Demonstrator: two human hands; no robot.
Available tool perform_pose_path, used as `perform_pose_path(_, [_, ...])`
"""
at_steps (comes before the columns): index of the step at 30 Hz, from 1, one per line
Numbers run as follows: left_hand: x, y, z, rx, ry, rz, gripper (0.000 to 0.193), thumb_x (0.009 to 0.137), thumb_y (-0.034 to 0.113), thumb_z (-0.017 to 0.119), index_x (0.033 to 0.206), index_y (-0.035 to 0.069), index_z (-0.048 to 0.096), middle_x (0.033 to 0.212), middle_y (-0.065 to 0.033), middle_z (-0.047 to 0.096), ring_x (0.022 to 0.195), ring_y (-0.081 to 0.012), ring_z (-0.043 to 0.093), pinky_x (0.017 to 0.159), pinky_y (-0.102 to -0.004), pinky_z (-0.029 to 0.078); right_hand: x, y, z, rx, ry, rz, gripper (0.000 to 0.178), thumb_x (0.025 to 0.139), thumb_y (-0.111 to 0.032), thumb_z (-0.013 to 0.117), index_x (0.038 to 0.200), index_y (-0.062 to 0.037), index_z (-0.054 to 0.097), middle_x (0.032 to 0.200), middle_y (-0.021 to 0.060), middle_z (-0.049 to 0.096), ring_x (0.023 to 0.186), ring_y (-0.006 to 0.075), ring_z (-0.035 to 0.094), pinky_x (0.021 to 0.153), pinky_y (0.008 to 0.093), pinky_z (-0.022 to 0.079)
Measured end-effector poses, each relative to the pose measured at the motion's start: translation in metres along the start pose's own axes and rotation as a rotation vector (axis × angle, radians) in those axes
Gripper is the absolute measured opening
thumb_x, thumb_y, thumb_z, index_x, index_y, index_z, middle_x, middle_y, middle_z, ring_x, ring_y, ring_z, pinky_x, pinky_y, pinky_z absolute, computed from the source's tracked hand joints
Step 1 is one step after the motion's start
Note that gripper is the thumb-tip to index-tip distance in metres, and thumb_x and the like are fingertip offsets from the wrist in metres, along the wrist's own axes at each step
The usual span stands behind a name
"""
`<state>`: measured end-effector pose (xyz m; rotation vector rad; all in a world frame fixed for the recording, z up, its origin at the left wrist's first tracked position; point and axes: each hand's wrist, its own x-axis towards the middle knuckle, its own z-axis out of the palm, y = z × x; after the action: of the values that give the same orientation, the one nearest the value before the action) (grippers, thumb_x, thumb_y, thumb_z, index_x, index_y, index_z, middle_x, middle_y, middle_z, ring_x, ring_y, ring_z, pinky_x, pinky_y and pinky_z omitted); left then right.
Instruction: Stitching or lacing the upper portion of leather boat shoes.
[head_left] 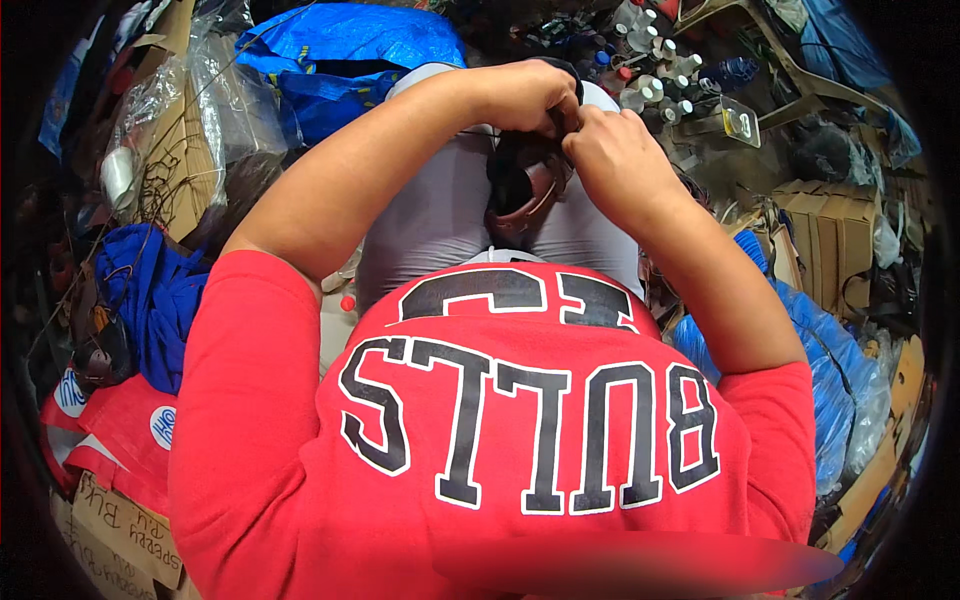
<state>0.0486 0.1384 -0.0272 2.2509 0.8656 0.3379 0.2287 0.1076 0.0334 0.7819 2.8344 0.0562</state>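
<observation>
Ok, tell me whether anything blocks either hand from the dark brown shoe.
Nothing visible does: the left hand and right hand meet at the far end of the shoe; their exact contact is hidden.

The left hand [538, 97] partly hides the dark shoe [534, 207].

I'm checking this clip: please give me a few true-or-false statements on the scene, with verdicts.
1. The left hand and right hand are close together at the dark brown shoe-like item. True.
2. The person's arms are crossed over the chest. False: both reach forward, bent inward.
3. The person wears a red shirt. True.
4. The group of bottles is at the picture's lower left. False: the bottles are at the upper right.
5. A dark blue cloth lies to the person's left. True.
</observation>
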Motion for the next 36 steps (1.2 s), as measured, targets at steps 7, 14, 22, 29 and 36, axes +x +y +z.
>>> perform_pose_path(7, [0.001, -0.012, 0.004, -0.085, 0.144, 0.035, 0.021, 0.065, 0.006, 0.072, 0.086, 0.005, 0.069, 0.088, -0.0076, 0.058, 0.086, -0.0232, 0.058, 0.075, -0.0319, 0.046, 0.001, 0.021, 0.025, 0.57, 0.102, 0.166, 0.012, 0.074, -0.009, 0.063, 0.083, -0.0116, 0.069, 0.084, 0.0131, 0.061, 0.082, 0.0313, 0.061, 0.073, 0.0394, 0.049])
perform_pose_path(14, [-0.011, 0.002, 0.017, 0.014, 0.444, -0.051, 0.031, 0.061, 0.008, 0.077, 0.09, 0.009, 0.068, 0.101, -0.0072, 0.057, 0.094, -0.0246, 0.058, 0.083, -0.0307, 0.047, 0.0, 0.032, 0.044, 0.748, 0.142, 0.175, 0.013, 0.077, -0.017, 0.067, 0.087, -0.0089, 0.07, 0.083, 0.0119, 0.064, 0.076, 0.026, 0.063, 0.071, 0.0337, 0.049])
perform_pose_path(22, [-0.086, 0.045, 0.026, 0.171, 0.413, -0.405, 0.023, 0.073, 0.01, 0.071, 0.093, 0.005, 0.062, 0.113, -0.0111, 0.054, 0.096, -0.0313, 0.058, 0.082, -0.0371, 0.047, -0.025, 0.041, 0.048, 1.015, 0.135, 0.132, 0.022, 0.069, -0.019, 0.076, 0.087, -0.0097, 0.066, 0.09, 0.0057, 0.05, 0.088, 0.0201, 0.051, 0.074, 0.0291, 0.043])
perform_pose_path(29, [-0.135, 0.03, -0.011, -0.027, 0.328, -0.732, 0.021, 0.079, 0.018, 0.069, 0.078, -0.001, 0.06, 0.074, -0.002, 0.051, 0.07, -0.0134, 0.049, 0.064, -0.0299, 0.042, -0.025, 0.079, 0.117, 1.51, 0.684, 0.686, 0.027, 0.09, -0.025, 0.057, 0.08, 0.0001, 0.059, 0.087, 0.0073, 0.06, 0.081, 0.019, 0.058, 0.072, 0.0311, 0.046])
perform_pose_path(36, [-0.084, 0.056, -0.01, -1.768, 1.242, -0.313, 0.044, 0.096, 0.035, 0.046, 0.059, 0.014, 0.036, 0.062, 0.0005, 0.041, 0.058, -0.0135, 0.037, 0.063, -0.028, 0.033, -0.017, 0.062, 0.091, 3.005, 0.533, 0.482, 0.04, 0.095, -0.036, 0.043, 0.068, -0.008, 0.05, 0.063, 0.002, 0.048, 0.062, 0.0172, 0.048, 0.07, 0.0328, 0.042])
